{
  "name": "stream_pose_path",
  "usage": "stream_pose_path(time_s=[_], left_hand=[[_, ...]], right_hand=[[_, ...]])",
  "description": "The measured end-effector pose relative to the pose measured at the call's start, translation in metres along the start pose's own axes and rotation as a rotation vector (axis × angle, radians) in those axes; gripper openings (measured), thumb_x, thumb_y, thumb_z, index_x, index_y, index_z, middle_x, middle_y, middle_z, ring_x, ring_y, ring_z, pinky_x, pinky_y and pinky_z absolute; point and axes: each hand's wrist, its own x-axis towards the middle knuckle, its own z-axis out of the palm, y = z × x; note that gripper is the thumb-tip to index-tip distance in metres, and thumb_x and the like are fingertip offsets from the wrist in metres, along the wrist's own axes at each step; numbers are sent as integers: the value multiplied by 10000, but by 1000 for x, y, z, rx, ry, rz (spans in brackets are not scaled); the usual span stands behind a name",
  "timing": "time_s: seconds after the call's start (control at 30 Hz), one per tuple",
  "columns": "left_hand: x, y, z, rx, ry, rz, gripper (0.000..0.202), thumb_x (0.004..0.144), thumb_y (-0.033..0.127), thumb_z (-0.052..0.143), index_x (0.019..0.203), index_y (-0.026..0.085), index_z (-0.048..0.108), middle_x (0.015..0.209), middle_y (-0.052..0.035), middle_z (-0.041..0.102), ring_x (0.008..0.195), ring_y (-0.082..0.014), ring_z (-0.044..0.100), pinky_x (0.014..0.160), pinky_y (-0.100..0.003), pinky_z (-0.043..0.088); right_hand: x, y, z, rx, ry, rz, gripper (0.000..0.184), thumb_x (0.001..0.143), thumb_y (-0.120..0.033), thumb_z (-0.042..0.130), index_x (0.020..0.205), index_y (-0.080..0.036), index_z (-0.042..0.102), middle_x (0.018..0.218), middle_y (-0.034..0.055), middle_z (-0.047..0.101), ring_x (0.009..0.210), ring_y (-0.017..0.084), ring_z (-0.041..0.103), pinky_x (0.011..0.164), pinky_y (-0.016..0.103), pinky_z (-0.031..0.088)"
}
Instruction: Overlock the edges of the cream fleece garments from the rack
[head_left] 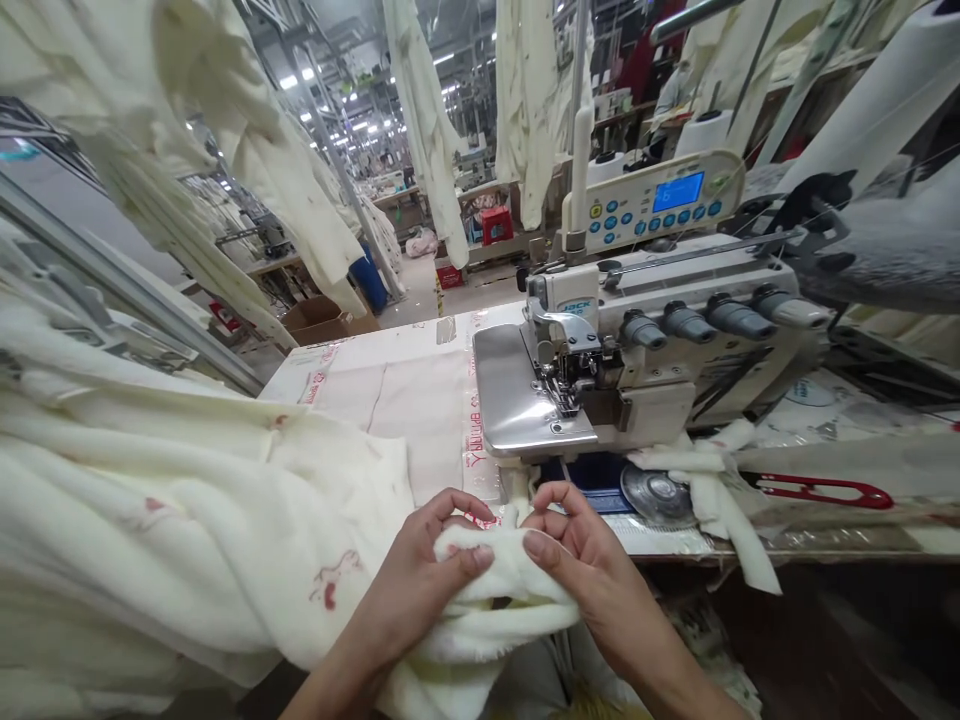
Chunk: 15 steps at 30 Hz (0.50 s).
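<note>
Cream fleece fabric [487, 620] hangs bunched between my two hands, just in front of the table edge. My left hand [435, 560] pinches the folded upper edge, thumb on the near side. On the right, my right hand [574, 550] grips the same edge between thumb and bent fingers. A larger spread of the cream fleece with small reddish prints [225, 520] lies to the left; whether it is one piece with the held part I cannot tell. Beyond my hands stands an overlock sewing machine [570, 380], its metal plate apart from the fabric.
Red-handled thread snips [821, 490] lie on the table at right, near cream fabric strips [731, 510] and a round metal disc [658, 493]. A control panel [660, 205] rises behind the machine. Cream garments [427, 130] hang at the back. Large thread cones [877, 100] stand at upper right.
</note>
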Motion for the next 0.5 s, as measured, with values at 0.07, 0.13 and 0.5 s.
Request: stream_pose_path(time_s=[0.07, 0.13, 0.5], left_hand=[[-1, 0, 0, -39, -19, 2, 326, 730, 363, 659, 959, 203, 490, 780, 3, 569, 675, -114, 529, 598, -210, 407], [-3, 3, 0, -38, -25, -2, 326, 732, 361, 657, 963, 210, 484, 796, 3, 579, 684, -117, 537, 601, -210, 417], [4, 38, 26, 545, 161, 255, 98, 758, 230, 569, 841, 257, 613, 745, 38, 628, 608, -117, 520, 569, -211, 387]], right_hand=[[-3, 1, 1, 4, 5, 0, 403, 780, -391, 678, 932, -233, 341, 738, -52, 538, 554, 69, 496, 487, 153, 365], [-6, -1, 0, -64, 6, -12, 347, 808, -402, 639, 927, -237, 358, 747, -47, 539, 569, 85, 516, 488, 166, 383], [-45, -57, -23, -1244, 258, -1150, 514, 784, -57, 526, 1223, -314, 455, 1226, 36, 502, 1121, 229, 485, 976, 382, 375]])
